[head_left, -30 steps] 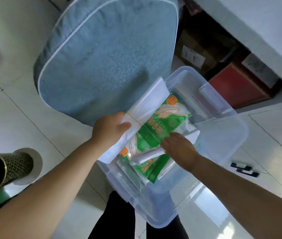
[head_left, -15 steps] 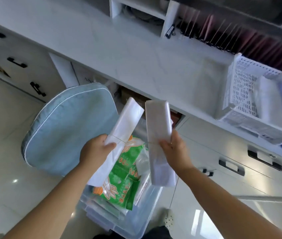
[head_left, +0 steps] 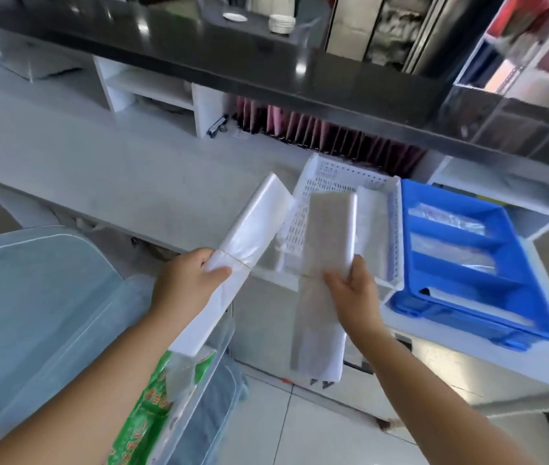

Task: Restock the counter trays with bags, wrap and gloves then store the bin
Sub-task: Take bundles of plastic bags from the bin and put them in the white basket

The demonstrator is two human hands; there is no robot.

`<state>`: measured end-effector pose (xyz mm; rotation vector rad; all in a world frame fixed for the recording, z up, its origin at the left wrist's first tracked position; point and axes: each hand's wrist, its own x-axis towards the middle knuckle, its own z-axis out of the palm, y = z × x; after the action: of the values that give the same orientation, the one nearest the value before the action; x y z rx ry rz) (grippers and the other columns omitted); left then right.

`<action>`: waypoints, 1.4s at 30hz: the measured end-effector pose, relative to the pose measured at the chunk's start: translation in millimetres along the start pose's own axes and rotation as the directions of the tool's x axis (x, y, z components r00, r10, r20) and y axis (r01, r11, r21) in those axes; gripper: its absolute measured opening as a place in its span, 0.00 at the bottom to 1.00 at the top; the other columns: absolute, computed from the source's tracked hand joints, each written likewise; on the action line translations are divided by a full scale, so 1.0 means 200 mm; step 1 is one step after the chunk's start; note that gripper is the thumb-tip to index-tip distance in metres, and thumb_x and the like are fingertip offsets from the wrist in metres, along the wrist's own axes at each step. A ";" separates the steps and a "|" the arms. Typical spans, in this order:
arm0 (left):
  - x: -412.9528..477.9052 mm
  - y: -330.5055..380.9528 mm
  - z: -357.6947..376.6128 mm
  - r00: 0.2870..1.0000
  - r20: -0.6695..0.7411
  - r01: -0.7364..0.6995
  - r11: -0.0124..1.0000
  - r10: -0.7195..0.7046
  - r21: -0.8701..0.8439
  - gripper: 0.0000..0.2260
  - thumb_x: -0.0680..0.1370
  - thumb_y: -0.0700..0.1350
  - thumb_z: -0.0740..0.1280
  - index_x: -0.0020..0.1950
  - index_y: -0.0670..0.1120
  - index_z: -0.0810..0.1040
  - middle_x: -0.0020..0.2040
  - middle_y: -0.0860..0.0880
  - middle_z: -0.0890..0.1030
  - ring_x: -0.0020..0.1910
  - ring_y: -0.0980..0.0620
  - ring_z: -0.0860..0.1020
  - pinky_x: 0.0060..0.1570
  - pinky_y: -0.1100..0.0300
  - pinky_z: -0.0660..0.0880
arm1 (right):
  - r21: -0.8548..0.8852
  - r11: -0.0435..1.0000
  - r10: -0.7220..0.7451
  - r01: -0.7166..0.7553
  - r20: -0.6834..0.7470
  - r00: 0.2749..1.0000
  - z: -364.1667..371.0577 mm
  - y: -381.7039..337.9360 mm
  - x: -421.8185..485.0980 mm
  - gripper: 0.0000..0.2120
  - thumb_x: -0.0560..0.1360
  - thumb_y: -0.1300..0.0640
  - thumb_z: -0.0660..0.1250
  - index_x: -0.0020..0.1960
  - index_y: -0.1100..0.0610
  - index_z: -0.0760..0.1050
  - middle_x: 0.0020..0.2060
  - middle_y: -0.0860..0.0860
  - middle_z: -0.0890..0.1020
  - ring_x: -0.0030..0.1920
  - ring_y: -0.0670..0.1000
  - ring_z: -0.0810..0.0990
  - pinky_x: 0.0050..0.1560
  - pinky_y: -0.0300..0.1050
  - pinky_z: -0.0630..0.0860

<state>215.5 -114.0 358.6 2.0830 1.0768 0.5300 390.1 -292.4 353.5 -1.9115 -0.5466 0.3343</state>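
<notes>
My left hand (head_left: 187, 283) grips a banded bundle of white plastic bags (head_left: 253, 226) at its middle, tilted up to the right. My right hand (head_left: 353, 293) holds a second, greyer banded bundle of bags (head_left: 330, 229), upright, its top over the white perforated tray (head_left: 340, 177) on the counter. A blue tray (head_left: 514, 297) with clear packets in its compartments stands to the right of the white one. The clear bin (head_left: 196, 394) sits low at my left, with a green printed glove packet (head_left: 147, 417) showing inside.
The white counter (head_left: 115, 176) runs across, with a black upper ledge (head_left: 266, 72) and cubbies behind. A pale blue seat cushion (head_left: 31, 297) lies at the left beside the bin. Drawers and tiled floor (head_left: 316, 431) sit below the counter.
Both hands lifted a bag bundle each out of the bin and carried them up and right, from beside the cushion to the white tray on the counter.
</notes>
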 end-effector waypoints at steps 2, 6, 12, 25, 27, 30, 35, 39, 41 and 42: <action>0.01 0.16 0.11 1.000 0.008 -0.007 0.997 0.007 -0.071 0.15 0.65 0.55 0.65 0.34 0.42 0.70 0.27 0.49 0.67 0.28 0.49 0.65 0.30 0.58 0.60 | 0.028 1.000 0.010 -0.009 -0.041 0.999 -0.16 0.02 0.06 0.07 0.74 0.56 0.66 0.40 0.48 0.68 0.35 0.47 0.79 0.33 0.45 0.79 0.30 0.39 0.78; 0.05 0.35 0.25 0.999 -0.008 -0.041 0.998 0.041 -0.048 0.14 0.68 0.52 0.67 0.35 0.42 0.71 0.28 0.48 0.68 0.29 0.49 0.66 0.31 0.57 0.61 | 0.063 0.998 0.001 0.005 -0.104 0.995 -0.40 0.02 0.17 0.07 0.73 0.57 0.66 0.39 0.51 0.69 0.35 0.49 0.77 0.30 0.42 0.77 0.26 0.35 0.74; 0.25 0.54 0.39 0.998 -0.028 -0.065 0.996 0.064 -0.057 0.14 0.68 0.49 0.69 0.31 0.42 0.69 0.25 0.51 0.66 0.26 0.50 0.63 0.28 0.58 0.59 | 0.107 0.994 0.037 -0.022 -0.136 0.990 -0.57 0.02 0.35 0.06 0.73 0.56 0.66 0.43 0.57 0.70 0.37 0.51 0.78 0.36 0.52 0.78 0.36 0.48 0.77; 0.87 0.67 0.81 0.967 0.253 -0.006 0.995 0.031 -0.100 0.25 0.75 0.37 0.55 0.68 0.58 0.66 0.67 0.46 0.73 0.47 0.46 0.76 0.36 0.59 0.69 | 0.053 0.997 0.062 -0.053 -0.188 0.980 -0.59 -0.02 0.89 0.03 0.72 0.55 0.66 0.42 0.53 0.72 0.38 0.51 0.79 0.36 0.50 0.78 0.31 0.43 0.74; 0.89 0.65 0.86 0.960 0.268 -0.062 0.996 0.077 -0.061 0.24 0.76 0.36 0.54 0.67 0.59 0.68 0.67 0.48 0.73 0.50 0.46 0.76 0.39 0.60 0.70 | 0.039 0.997 0.078 -0.072 -0.192 0.978 -0.58 -0.01 0.98 0.04 0.72 0.55 0.66 0.41 0.51 0.71 0.38 0.50 0.79 0.36 0.49 0.79 0.30 0.41 0.73; 0.91 0.64 0.92 0.947 0.290 -0.168 0.981 0.135 0.092 0.23 0.75 0.33 0.55 0.65 0.53 0.71 0.65 0.46 0.72 0.58 0.44 0.74 0.51 0.57 0.72 | 0.034 0.995 0.098 -0.093 -0.199 0.975 -0.55 0.00 1.09 0.04 0.72 0.54 0.66 0.41 0.50 0.71 0.37 0.49 0.79 0.33 0.44 0.79 0.26 0.34 0.72; 0.90 0.66 0.96 0.824 0.276 -0.561 0.639 0.496 0.526 0.11 0.67 0.39 0.71 0.49 0.43 0.79 0.52 0.44 0.76 0.54 0.42 0.75 0.49 0.54 0.74 | 0.013 0.994 0.106 -0.105 -0.195 0.975 -0.52 0.04 1.20 0.04 0.72 0.55 0.66 0.41 0.51 0.71 0.37 0.48 0.78 0.31 0.41 0.77 0.26 0.33 0.70; 0.90 0.69 1.04 0.854 0.462 -0.504 0.607 0.240 0.614 0.23 0.71 0.61 0.63 0.57 0.46 0.69 0.54 0.47 0.71 0.54 0.45 0.69 0.50 0.53 0.67 | 0.001 0.994 0.106 -0.107 -0.154 0.982 -0.50 0.08 1.27 0.05 0.72 0.55 0.66 0.43 0.55 0.71 0.38 0.51 0.78 0.34 0.47 0.77 0.28 0.37 0.72; 0.92 0.70 1.05 0.882 0.446 -0.444 0.590 0.155 0.674 0.27 0.71 0.60 0.65 0.62 0.46 0.64 0.57 0.46 0.69 0.55 0.45 0.69 0.46 0.54 0.67 | 0.033 0.994 0.107 -0.104 -0.123 0.987 -0.49 0.09 1.29 0.05 0.72 0.56 0.66 0.44 0.57 0.72 0.38 0.52 0.78 0.35 0.49 0.78 0.29 0.37 0.72; 0.92 0.71 1.06 0.895 0.427 -0.414 0.592 0.127 0.692 0.26 0.71 0.57 0.67 0.63 0.46 0.62 0.57 0.46 0.68 0.55 0.44 0.69 0.43 0.54 0.67 | 0.047 0.994 0.108 -0.103 -0.108 0.988 -0.49 0.09 1.30 0.06 0.72 0.56 0.66 0.45 0.58 0.72 0.39 0.53 0.79 0.36 0.50 0.78 0.30 0.38 0.73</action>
<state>528.2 -104.8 332.4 2.9948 0.8354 -0.2430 663.7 -241.7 380.6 -1.9104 -0.3636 0.3032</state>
